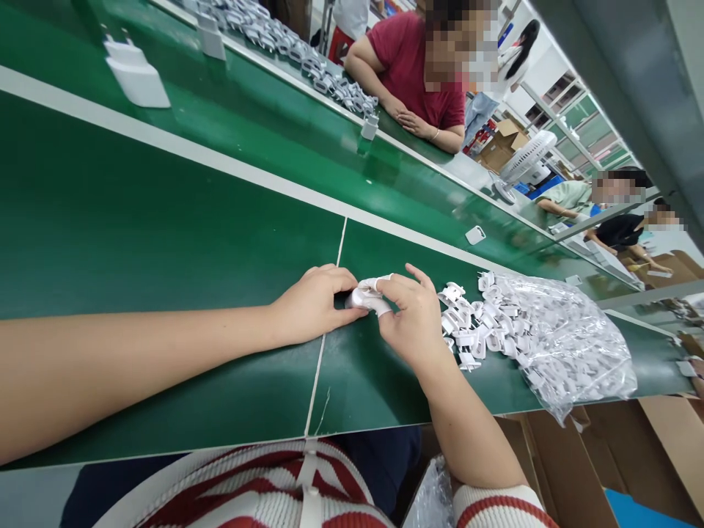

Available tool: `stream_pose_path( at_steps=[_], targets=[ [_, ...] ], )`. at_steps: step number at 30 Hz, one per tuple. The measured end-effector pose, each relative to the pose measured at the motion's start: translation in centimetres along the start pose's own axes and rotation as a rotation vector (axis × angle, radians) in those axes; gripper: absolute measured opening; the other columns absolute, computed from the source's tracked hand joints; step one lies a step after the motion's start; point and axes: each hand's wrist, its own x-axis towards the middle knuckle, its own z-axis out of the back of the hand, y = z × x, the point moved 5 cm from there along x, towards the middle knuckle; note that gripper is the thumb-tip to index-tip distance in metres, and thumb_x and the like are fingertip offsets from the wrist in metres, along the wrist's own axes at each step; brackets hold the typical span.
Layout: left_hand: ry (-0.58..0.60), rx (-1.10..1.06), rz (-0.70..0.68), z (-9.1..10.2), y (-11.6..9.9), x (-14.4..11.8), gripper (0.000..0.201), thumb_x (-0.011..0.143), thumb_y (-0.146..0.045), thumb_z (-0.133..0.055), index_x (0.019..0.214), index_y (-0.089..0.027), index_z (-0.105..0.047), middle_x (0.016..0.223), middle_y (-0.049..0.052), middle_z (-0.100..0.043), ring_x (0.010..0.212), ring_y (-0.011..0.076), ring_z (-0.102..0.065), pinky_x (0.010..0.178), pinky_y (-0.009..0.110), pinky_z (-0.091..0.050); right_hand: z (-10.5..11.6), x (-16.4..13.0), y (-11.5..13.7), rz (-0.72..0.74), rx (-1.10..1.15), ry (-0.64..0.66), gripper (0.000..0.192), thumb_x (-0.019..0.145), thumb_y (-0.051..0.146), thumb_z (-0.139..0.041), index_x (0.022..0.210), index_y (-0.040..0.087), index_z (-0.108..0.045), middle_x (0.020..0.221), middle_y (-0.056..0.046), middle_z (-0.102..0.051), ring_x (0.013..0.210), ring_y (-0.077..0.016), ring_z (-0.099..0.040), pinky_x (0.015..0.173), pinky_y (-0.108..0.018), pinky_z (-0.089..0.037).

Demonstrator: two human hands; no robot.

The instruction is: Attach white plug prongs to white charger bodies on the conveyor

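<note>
My left hand (pixel 308 306) rests on the green bench, its thumb and fingers closed on a small white plug charger part (pixel 357 298). Against the other side of that part, my right hand (pixel 411 315) pinches with thumb and index finger, both wearing white finger covers, while another finger is raised. The fingers partly hide the part, so its details do not show. Just right of my right hand lies a heap of loose white plug parts (pixel 473 326), some with pins visible. They spill from a clear plastic bag (pixel 577 341) full of similar pieces.
Beyond a white rail, a green conveyor (pixel 308 158) carries spaced white chargers, including a large-looking one (pixel 138 75) at left and another (pixel 475 235) at right. A co-worker in red (pixel 410 70) sits opposite near piled parts (pixel 297 50). Cardboard boxes (pixel 572 462) stand below the bench.
</note>
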Motion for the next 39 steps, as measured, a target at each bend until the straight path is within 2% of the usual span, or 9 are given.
stream_pose_path(
  at_steps=[15,18,21,25,29,32,35,37,39],
  targets=[
    [0.017,-0.129,-0.023,-0.6,-1.4,-0.2,0.028,0.089,-0.052,-0.067,0.097,-0.026,-0.073,0.102,0.006,-0.075,0.095,0.0264,-0.07,0.086,0.04,-0.055,-1.3,-1.2,-2.1,-0.2,0.491,-0.052,0.046,0.085,0.019,-0.071,0.129,0.033,-0.066,0.103,0.005,-0.08,0.097,-0.0174,-0.074,0.128,-0.051,-0.02],
    [-0.004,-0.125,0.059,-0.3,-0.3,0.8,0.033,0.084,-0.057,-0.07,0.098,-0.027,-0.074,0.093,0.004,-0.076,0.085,0.0268,-0.07,0.078,0.04,-0.057,-1.4,-1.3,-2.7,-0.216,0.629,-0.141,0.063,0.087,0.032,-0.074,0.146,0.031,-0.052,0.119,-0.001,-0.077,0.106,-0.0196,-0.073,0.12,-0.047,-0.037],
    [-0.11,-0.085,0.172,2.0,2.4,3.9,0.05,0.079,-0.065,-0.07,0.109,-0.026,-0.074,0.1,0.004,-0.078,0.091,0.0295,-0.071,0.081,0.04,-0.056,-0.7,-1.3,-3.6,-0.225,0.519,-0.225,0.064,0.091,0.038,-0.071,0.15,0.026,-0.049,0.132,-0.009,-0.07,0.115,-0.0232,-0.068,0.106,-0.041,-0.05],
    [-0.413,0.191,0.311,8.2,6.6,9.3,0.057,0.073,-0.068,-0.067,0.106,-0.022,-0.073,0.106,0.006,-0.077,0.102,0.0363,-0.068,0.083,0.043,-0.049,0.2,-1.6,-6.1,-0.382,-0.011,-0.1,0.052,0.096,0.028,-0.063,0.146,0.017,-0.054,0.139,-0.018,-0.063,0.132,-0.0331,-0.056,0.112,-0.051,-0.044],
    [-0.521,0.274,0.399,12.8,10.3,12.9,0.06,0.062,-0.077,-0.061,0.076,-0.019,-0.062,0.064,0.005,-0.061,0.113,0.0521,-0.06,0.077,0.048,-0.035,0.5,-3.0,-10.0,-0.728,-0.301,0.146,0.065,0.087,0.015,-0.065,0.149,0.011,-0.049,0.154,-0.029,-0.047,0.143,-0.0487,-0.041,0.108,-0.07,-0.038],
    [-0.578,0.283,0.47,14.1,12.4,13.6,0.065,0.055,-0.082,-0.059,0.061,-0.018,-0.048,0.051,0.005,-0.043,0.117,0.057,-0.055,0.073,0.05,-0.028,0.4,-3.3,-11.5,-0.762,-0.293,0.226,0.05,0.083,0.009,-0.066,0.133,0.009,-0.063,0.136,-0.028,-0.061,0.13,-0.0456,-0.051,0.098,-0.059,-0.049],
    [-0.693,0.313,0.488,13.6,12.7,13.4,0.069,0.058,-0.084,-0.06,0.065,-0.017,-0.049,0.068,0.008,-0.058,0.133,0.0621,-0.038,0.079,0.059,-0.027,0.4,-3.0,-12.0,-0.714,-0.273,0.235,0.042,0.078,0.006,-0.069,0.118,0.014,-0.07,0.12,-0.021,-0.068,0.121,-0.0383,-0.054,0.089,-0.044,-0.053],
    [-0.824,0.372,0.366,12.4,11.0,13.7,0.069,0.068,-0.083,-0.06,0.085,-0.016,-0.058,0.112,0.011,-0.066,0.142,0.0611,-0.023,0.091,0.069,-0.024,0.5,-2.7,-11.8,-0.686,-0.264,0.232,0.039,0.077,0.004,-0.069,0.114,0.017,-0.072,0.115,-0.018,-0.068,0.117,-0.0356,-0.054,0.083,-0.039,-0.052],
    [-0.842,0.424,0.199,10.1,8.6,15.1,0.069,0.08,-0.073,-0.058,0.116,-0.015,-0.056,0.152,0.014,-0.045,0.146,0.055,-0.021,0.108,0.071,-0.019,0.6,-2.4,-11.3,-0.653,-0.252,0.226,0.036,0.079,0.004,-0.066,0.111,0.019,-0.073,0.111,-0.015,-0.069,0.112,-0.0332,-0.054,0.077,-0.036,-0.051]
  ],
)
